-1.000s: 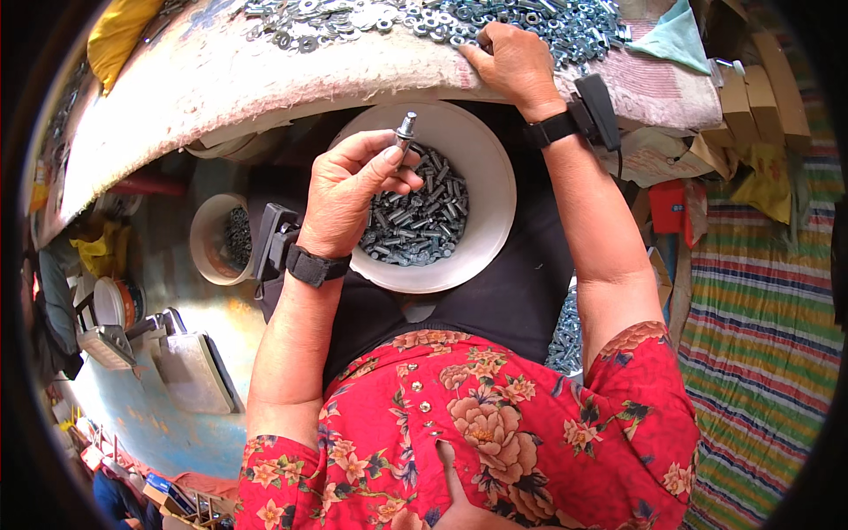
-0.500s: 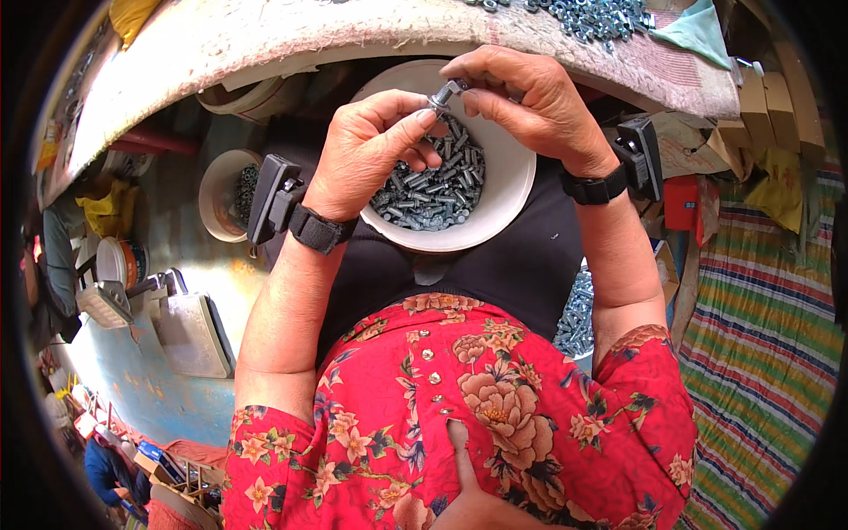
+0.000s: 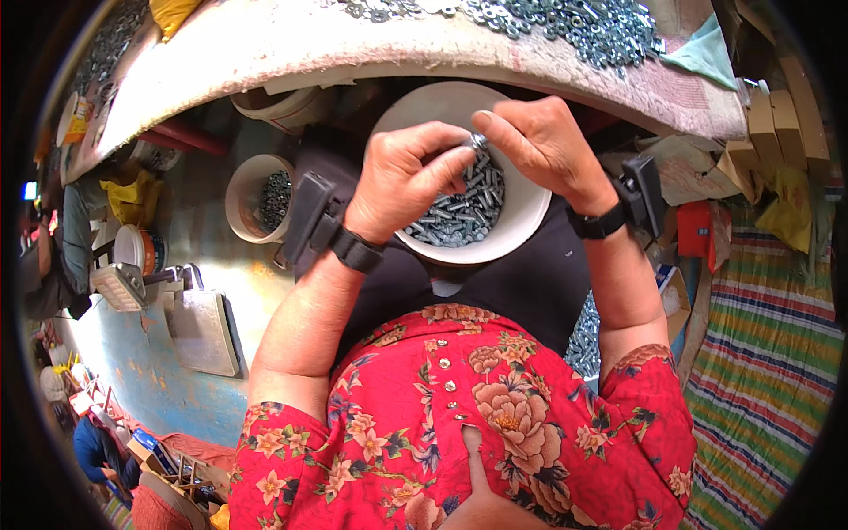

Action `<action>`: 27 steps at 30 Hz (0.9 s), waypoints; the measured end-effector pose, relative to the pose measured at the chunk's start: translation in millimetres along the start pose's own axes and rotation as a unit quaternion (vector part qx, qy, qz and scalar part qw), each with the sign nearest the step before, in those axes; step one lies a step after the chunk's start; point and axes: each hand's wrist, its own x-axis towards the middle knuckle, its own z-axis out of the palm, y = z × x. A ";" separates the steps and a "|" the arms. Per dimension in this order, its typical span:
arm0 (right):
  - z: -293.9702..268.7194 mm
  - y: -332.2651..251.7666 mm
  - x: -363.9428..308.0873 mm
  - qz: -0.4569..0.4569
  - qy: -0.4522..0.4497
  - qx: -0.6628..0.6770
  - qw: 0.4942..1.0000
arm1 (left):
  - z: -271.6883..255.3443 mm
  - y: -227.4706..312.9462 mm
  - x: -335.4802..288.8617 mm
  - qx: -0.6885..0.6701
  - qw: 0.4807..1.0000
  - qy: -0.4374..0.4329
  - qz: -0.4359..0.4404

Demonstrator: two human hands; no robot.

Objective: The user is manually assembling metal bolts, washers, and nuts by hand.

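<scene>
Over a white bucket (image 3: pixel 530 199) between my knees, both hands meet at one small metal bolt (image 3: pixel 478 140). My left hand (image 3: pixel 411 177) is closed, pinching the bolt between thumb and fingers, so most of it is hidden. Closed as well, my right hand (image 3: pixel 541 146) has its thumb and fingertips at the bolt's far end; slight blur hides the exact contact. Inside the bucket below lies a heap of loose bolts (image 3: pixel 464 212). Each wrist carries a black strap with a device.
Ahead, a cloth-covered work surface (image 3: pixel 353 57) holds heaped nuts (image 3: pixel 592 31) and a teal cloth (image 3: pixel 707 53). A smaller white bucket (image 3: pixel 237 199) of nuts stands left. Bolts in a container (image 3: pixel 583 340) lie by my right thigh. Cardboard boxes (image 3: pixel 764 124) stand right; another person (image 3: pixel 102 446) sits far left.
My view has shifted, so the work surface and buckets sit lower in the picture. My right fingers have closed in further at the bolt's end, and less of the bolt shows now.
</scene>
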 end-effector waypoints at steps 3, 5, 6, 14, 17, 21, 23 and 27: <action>6.1 10.0 -9.7 0.038 0.109 0.292 0.950 | 9.4 8.3 -4.5 -0.025 0.999 -0.020 0.036; -0.5 11.2 4.2 0.027 0.255 0.410 0.875 | 19.8 17.2 -9.7 -0.040 0.994 -0.069 0.081; 1.1 10.5 10.9 0.003 0.339 0.311 0.888 | 22.4 16.1 -6.4 -0.037 0.995 -0.073 0.058; 45.7 -53.1 -17.4 -0.076 0.139 0.340 0.927 | -19.2 -0.1 21.1 -0.192 0.978 0.076 -0.010; 12.4 -17.6 -6.4 0.048 0.195 0.174 0.964 | -20.7 6.6 19.0 -0.212 0.975 -0.012 -0.062; 9.9 -0.4 -9.1 0.011 0.047 0.201 0.978 | -17.7 3.0 12.9 -0.207 0.967 -0.077 -0.125; 9.6 -0.4 -16.8 0.062 -0.018 0.201 0.978 | -14.6 -1.0 8.3 -0.172 0.971 -0.077 -0.147; 38.0 25.3 -41.6 0.040 0.004 0.120 0.992 | 0.0 -15.4 9.0 0.105 0.991 -0.053 -0.060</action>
